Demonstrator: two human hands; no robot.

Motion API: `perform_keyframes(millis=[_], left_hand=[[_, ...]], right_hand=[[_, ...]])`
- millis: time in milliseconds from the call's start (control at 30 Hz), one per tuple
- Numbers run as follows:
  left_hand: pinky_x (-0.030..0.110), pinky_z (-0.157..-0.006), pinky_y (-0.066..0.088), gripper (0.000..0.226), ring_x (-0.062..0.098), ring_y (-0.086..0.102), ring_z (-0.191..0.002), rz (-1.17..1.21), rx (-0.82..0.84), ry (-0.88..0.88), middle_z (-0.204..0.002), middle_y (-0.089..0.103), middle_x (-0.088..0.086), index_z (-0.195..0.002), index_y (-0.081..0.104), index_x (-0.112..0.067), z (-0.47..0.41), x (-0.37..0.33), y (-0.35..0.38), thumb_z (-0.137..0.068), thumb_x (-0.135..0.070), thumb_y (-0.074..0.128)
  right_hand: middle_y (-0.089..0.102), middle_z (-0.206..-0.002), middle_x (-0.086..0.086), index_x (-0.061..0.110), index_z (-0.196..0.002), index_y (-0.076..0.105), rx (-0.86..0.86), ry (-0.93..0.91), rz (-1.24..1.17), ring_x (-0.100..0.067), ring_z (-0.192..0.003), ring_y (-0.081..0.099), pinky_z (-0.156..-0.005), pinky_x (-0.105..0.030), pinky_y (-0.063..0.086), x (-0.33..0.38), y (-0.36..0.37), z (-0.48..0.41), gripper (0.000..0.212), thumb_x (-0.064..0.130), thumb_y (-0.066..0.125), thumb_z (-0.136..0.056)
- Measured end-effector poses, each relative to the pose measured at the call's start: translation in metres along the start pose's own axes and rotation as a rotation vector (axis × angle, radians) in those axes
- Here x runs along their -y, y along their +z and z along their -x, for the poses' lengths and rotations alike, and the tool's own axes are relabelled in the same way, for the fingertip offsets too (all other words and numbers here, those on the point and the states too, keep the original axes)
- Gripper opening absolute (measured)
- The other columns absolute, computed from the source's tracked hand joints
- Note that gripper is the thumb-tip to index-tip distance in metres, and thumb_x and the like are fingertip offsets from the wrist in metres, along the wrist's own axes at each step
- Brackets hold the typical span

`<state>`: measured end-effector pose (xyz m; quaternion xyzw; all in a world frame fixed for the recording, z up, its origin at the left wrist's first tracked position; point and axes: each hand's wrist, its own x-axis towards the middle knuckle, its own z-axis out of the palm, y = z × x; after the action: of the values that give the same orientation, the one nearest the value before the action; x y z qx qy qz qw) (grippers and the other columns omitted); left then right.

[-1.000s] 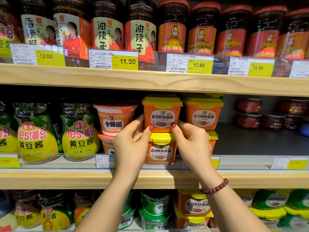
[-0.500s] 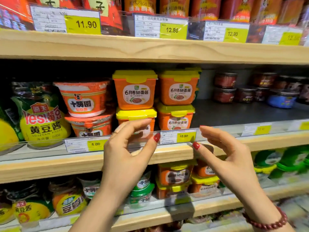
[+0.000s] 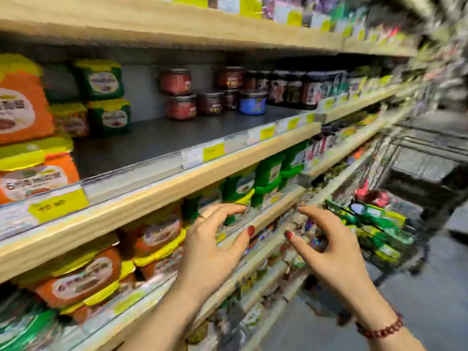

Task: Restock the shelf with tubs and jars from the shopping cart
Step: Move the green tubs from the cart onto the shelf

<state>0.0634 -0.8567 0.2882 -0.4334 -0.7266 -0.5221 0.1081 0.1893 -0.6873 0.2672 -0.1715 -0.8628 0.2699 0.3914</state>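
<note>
Left hand [image 3: 210,249] and right hand [image 3: 331,257]: both hold nothing, fingers loosely curved, thumbs apart from fingertips. They hang side by side, near but not touching, in front of the lower shelf rows. Ring [image 3: 202,216] on the left hand, bead bracelet [image 3: 379,328] on the right wrist.

Above the hands, middle shelf [image 3: 177,181]. Orange tubs [image 3: 22,107] stacked at far left, green tubs [image 3: 109,102] stacked behind them. Small jars [image 3: 181,106] sit at the back wall, some two high, with a blue jar [image 3: 253,103] beside them. A wide run of dark shelf board shows between tubs, jars and front rail.

Shopping cart [image 3: 417,173] stands in the aisle to the right, well apart from both hands. Green packs [image 3: 374,224] lie in it, with something red behind. Frame heavily blurred, so I cannot tell tubs from jars there.

Judgement: this looks like the gap between placements, with the hands heading for a fresh pick. The next move calls for a reach right and down into the cart and a two-handed grip on one tub. After that comes a lift onto the dark board, set beside matching stock with the label facing out.
</note>
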Motion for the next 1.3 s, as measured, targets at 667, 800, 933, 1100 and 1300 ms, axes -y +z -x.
perform_keyframes(millis=[667, 800, 933, 1100, 1300], left_hand=[[-0.003, -0.077, 0.03, 0.03, -0.018, 0.049, -0.089, 0.1, 0.416, 0.003, -0.097, 0.061, -0.015, -0.101, 0.067, -0.023, -0.059, -0.021, 0.315, -0.075, -0.011, 0.073], [-0.004, -0.074, 0.031, 0.03, -0.017, 0.049, -0.084, 0.137, 0.483, 0.008, -0.097, 0.059, -0.019, -0.102, 0.067, -0.023, -0.082, -0.015, 0.366, -0.075, -0.012, 0.073], [-0.006, -0.079, 0.028, 0.029, -0.012, 0.049, -0.095, 0.16, 0.532, -0.004, -0.103, 0.058, -0.023, -0.104, 0.065, -0.028, -0.112, 0.003, 0.419, -0.075, -0.028, 0.067], [-0.005, -0.078, 0.029, 0.031, -0.019, 0.044, -0.097, 0.218, 0.595, -0.069, -0.106, 0.051, -0.028, -0.107, 0.06, -0.033, -0.154, 0.025, 0.473, -0.082, -0.017, 0.069], [0.012, -0.086, 0.034, 0.031, 0.0, 0.049, -0.1, 0.19, 0.673, -0.131, -0.109, 0.056, -0.013, -0.11, 0.063, -0.026, -0.2, 0.046, 0.537, -0.082, -0.015, 0.07]], right_hand=[[0.065, -0.112, 0.001, 0.016, -0.113, 0.065, -0.049, 0.497, 0.285, -0.018, -0.11, 0.055, -0.09, -0.023, 0.035, -0.241, -0.149, 0.031, 0.042, 0.038, 0.068, -0.076], [0.064, -0.112, 0.002, 0.017, -0.113, 0.065, -0.094, 0.566, 0.272, -0.016, -0.108, 0.056, -0.09, -0.019, 0.035, -0.273, -0.152, 0.017, 0.047, 0.043, 0.061, -0.074], [0.062, -0.117, 0.006, 0.02, -0.117, 0.064, -0.09, 0.589, 0.335, -0.009, -0.109, 0.053, -0.088, -0.011, 0.031, -0.312, -0.153, -0.01, 0.052, 0.05, 0.057, -0.076], [0.06, -0.113, 0.012, 0.022, -0.117, 0.063, -0.121, 0.605, 0.397, -0.008, -0.106, 0.052, -0.085, -0.015, 0.033, -0.366, -0.159, -0.052, 0.037, 0.032, 0.072, -0.083], [0.054, -0.108, 0.018, 0.022, -0.118, 0.062, -0.141, 0.675, 0.385, 0.0, -0.103, 0.046, -0.089, -0.009, 0.029, -0.422, -0.164, -0.086, 0.038, 0.032, 0.073, -0.082]])
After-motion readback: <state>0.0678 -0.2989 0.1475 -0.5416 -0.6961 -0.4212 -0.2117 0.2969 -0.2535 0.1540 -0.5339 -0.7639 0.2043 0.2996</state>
